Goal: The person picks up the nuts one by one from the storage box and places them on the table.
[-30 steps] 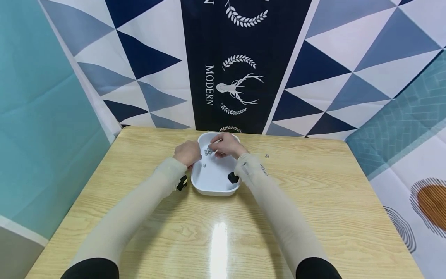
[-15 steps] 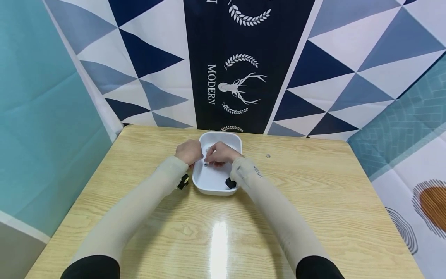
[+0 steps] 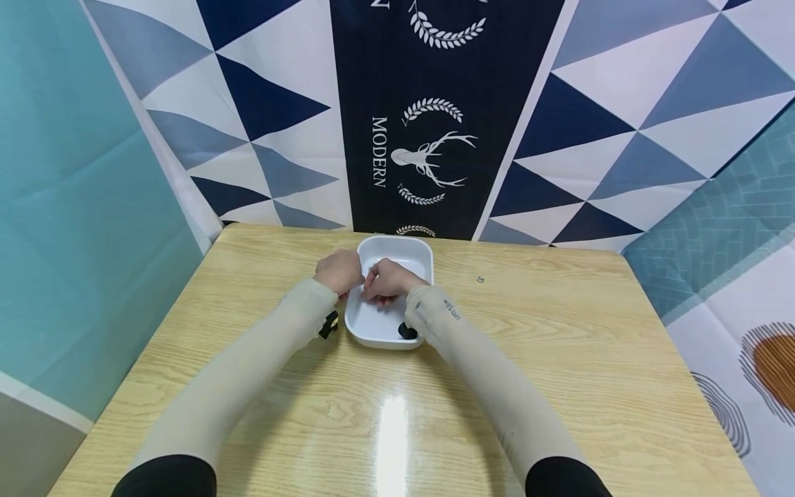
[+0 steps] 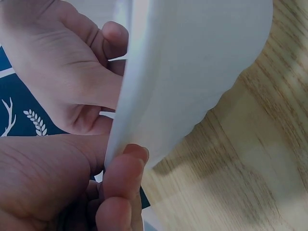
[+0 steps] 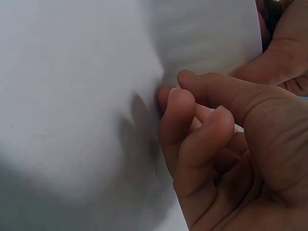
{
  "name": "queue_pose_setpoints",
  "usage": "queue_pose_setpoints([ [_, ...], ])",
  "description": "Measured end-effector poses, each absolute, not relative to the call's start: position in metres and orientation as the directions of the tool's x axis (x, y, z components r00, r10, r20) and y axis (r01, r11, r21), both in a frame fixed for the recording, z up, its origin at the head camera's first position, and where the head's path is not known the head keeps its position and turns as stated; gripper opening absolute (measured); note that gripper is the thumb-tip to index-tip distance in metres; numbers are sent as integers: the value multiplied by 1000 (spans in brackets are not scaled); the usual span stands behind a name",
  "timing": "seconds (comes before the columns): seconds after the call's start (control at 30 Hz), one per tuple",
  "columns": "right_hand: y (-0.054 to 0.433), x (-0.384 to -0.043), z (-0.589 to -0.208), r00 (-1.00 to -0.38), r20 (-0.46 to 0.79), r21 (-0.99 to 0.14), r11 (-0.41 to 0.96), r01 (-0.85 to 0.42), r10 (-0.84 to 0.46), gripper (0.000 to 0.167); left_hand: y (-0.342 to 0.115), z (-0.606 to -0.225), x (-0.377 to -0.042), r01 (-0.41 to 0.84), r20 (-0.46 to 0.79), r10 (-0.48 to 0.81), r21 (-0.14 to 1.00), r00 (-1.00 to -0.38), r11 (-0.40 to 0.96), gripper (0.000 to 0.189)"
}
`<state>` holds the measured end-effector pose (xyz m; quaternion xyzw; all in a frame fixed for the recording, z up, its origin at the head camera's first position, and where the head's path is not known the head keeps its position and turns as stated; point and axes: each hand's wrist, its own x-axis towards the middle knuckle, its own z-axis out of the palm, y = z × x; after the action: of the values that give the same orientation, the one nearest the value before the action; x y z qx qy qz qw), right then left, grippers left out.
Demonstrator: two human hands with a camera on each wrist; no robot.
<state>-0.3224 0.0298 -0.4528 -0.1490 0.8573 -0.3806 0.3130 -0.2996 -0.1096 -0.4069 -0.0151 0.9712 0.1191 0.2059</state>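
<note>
A white plastic tray (image 3: 397, 245) with rounded corners stands near the back edge of the table. My left hand (image 3: 339, 271) grips its left rim; in the left wrist view the thumb lies inside the wall and the fingertips (image 4: 124, 175) press the outside. Inside the tray is my right hand (image 3: 390, 279), low by the left wall. Its thumb and index finger come together in the right wrist view (image 5: 211, 130), the other fingers curled; I cannot tell whether a small part sits between them. The small metal nuts in the tray are mostly hidden behind this hand.
One small metal nut (image 3: 480, 279) lies on the wooden table (image 3: 559, 359) to the right of the tray. Patterned cloth (image 3: 279, 90) hangs behind the table, and a teal sheet (image 3: 93, 172) hangs at its left.
My right hand has moved toward the front left inside the tray, from the nut cluster to where a lone nut lay, now covered. My left hand has kept its grip on the rim.
</note>
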Motion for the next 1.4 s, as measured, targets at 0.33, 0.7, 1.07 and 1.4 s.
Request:
queue_pose_setpoints([
  [0.33, 29, -320, -455, -757, -434, -752, 659, 6, -489, 15, -109, -409, -300, -78, -397, 23, 236, -918, 969, 32],
  [0.7, 29, -321, -457, -758, -449, -741, 672, 20, -472, 13, -111, -410, -299, -75, -389, 30, 250, -921, 965, 31],
  [1.07, 29, -321, -457, -773, -436, -692, 721, -39, -460, 14, -111, -410, -298, -73, -394, 38, 262, -918, 962, 29],
  [1.4, 29, -320, -446, -795, -375, -699, 709, -95, -477, 11, -111, -411, -299, -77, -381, 25, 250, -924, 965, 28],
])
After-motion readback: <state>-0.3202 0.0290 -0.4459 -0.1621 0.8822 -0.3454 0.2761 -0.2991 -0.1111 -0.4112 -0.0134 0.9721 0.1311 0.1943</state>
